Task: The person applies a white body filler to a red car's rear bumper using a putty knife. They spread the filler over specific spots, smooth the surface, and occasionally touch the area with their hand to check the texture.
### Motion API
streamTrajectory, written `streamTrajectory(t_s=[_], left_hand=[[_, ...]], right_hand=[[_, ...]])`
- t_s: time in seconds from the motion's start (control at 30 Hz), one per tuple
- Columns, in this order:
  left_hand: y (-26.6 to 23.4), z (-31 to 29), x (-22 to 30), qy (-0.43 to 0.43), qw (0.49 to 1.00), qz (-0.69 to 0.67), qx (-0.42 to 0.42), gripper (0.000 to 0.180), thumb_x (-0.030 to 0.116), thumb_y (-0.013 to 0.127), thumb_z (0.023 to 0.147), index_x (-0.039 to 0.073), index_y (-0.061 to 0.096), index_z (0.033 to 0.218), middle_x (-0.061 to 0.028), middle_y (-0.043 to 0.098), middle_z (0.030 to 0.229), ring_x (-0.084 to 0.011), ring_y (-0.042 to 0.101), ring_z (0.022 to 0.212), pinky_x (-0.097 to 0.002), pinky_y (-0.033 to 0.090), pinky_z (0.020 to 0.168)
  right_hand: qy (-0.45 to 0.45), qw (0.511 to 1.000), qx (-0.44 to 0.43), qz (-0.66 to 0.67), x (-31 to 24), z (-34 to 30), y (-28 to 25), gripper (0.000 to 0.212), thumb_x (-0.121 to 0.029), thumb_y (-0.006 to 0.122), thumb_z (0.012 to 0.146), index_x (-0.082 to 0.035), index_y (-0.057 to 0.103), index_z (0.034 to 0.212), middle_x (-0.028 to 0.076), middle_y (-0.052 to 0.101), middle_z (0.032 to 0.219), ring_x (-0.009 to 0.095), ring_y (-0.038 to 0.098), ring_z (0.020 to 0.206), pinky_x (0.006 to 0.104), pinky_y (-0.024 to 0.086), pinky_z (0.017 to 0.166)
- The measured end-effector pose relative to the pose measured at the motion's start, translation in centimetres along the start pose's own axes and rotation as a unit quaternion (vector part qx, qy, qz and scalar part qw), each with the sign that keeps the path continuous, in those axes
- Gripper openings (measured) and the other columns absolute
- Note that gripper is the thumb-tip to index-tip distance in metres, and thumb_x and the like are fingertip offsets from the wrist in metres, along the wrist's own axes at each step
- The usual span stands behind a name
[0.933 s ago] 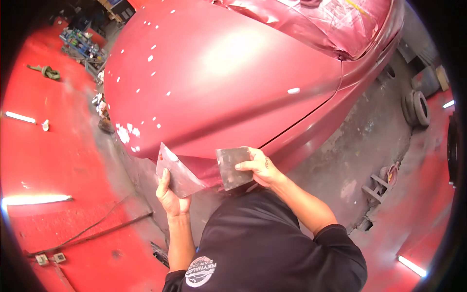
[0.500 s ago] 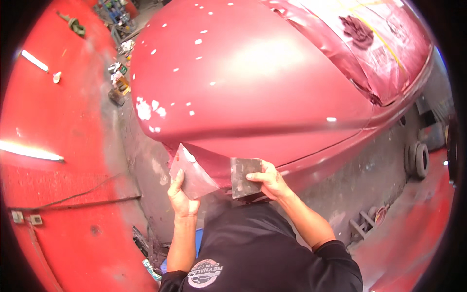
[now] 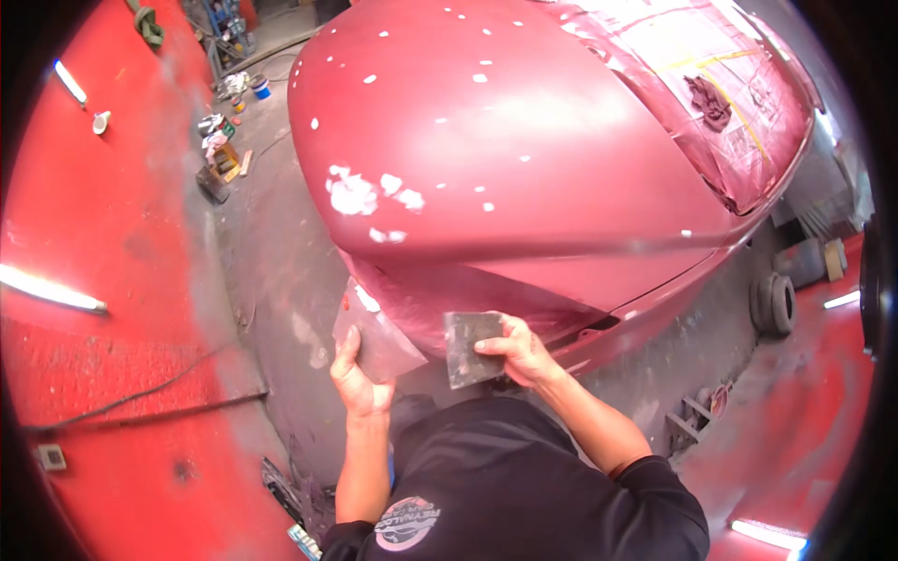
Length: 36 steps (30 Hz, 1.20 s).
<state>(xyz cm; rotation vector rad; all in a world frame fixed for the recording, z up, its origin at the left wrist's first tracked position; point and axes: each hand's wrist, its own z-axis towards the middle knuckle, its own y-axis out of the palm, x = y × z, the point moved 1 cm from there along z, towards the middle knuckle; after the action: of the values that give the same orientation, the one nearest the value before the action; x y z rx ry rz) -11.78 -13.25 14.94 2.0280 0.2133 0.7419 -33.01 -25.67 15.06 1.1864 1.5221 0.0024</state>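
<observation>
In my left hand point(image 3: 361, 385) is a flat greyish plate point(image 3: 382, 344), gripped at its lower edge with the thumb on top. A small lump of white paste point(image 3: 367, 299) and a red dab sit near the plate's far corner. My right hand point(image 3: 526, 353) pinches a dark, square, flat spreader point(image 3: 462, 350), thumb across its face. Plate and spreader are apart, side by side in front of me. Beyond them is the matte red car hood point(image 3: 580, 178), with several white filler spots and a larger white patch point(image 3: 352, 194) near its front corner.
Masking sheets with a dark rag point(image 3: 708, 103) cover the windshield. Tyres point(image 3: 773, 305) stand at the right, near a metal stand point(image 3: 690, 419). Cans and clutter point(image 3: 219, 154) line the foot of the red wall point(image 3: 122, 243) at left.
My view has shifted, so the car's front corner and white patch now appear farther right and more of the front shows. Both hands keep hold of the plate and spreader, nearly in place.
</observation>
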Motion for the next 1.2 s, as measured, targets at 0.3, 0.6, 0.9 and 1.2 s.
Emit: streamTrajectory(t_s=[0.3,0.6,0.9,1.2], left_hand=[[-8.6,4.5,15.9,0.011,0.999,-0.044,0.013,0.038,0.016,0.066,0.1,0.007,0.059,0.137,-0.0068,0.068,0.125,-0.0238,0.066,0.114,-0.0443,0.053,0.102],[-12.6,6.0,22.0,0.028,0.995,-0.087,0.029,0.042,0.014,0.065,0.1,0.008,0.056,0.141,-0.0059,0.066,0.13,-0.0237,0.064,0.118,-0.0452,0.052,0.104],[-12.4,8.9,24.9,0.051,0.998,-0.032,0.036,0.041,0.014,0.065,0.1,0.007,0.057,0.14,-0.0064,0.067,0.129,-0.0231,0.065,0.117,-0.044,0.052,0.104],[-9.9,14.8,28.0,0.071,0.997,-0.018,0.018,0.041,0.017,0.067,0.1,0.006,0.058,0.139,-0.0065,0.068,0.128,-0.0237,0.065,0.117,-0.0434,0.052,0.104]], right_hand=[[0.07,0.99,0.0,-0.119,9.3,6.4,13.3,0.044,-0.003,0.069,0.088,0.004,0.062,0.131,0.006,0.071,0.117,0.014,0.066,0.103,0.0333,0.053,0.095],[0.077,0.987,-0.009,-0.14,11.1,11.8,19.0,0.041,0.001,0.067,0.087,0.004,0.064,0.128,0.008,0.073,0.114,0.016,0.069,0.101,0.0332,0.055,0.093],[0.096,0.989,-0.041,-0.102,12.3,17.6,20.6,0.038,0.002,0.065,0.087,0.004,0.064,0.126,0.009,0.074,0.112,0.016,0.07,0.102,0.034,0.055,0.094],[0.095,0.988,-0.048,-0.11,10.0,26.1,20.0,0.043,0.004,0.068,0.085,0.005,0.062,0.128,0.009,0.073,0.113,0.016,0.069,0.103,0.0341,0.054,0.095]])
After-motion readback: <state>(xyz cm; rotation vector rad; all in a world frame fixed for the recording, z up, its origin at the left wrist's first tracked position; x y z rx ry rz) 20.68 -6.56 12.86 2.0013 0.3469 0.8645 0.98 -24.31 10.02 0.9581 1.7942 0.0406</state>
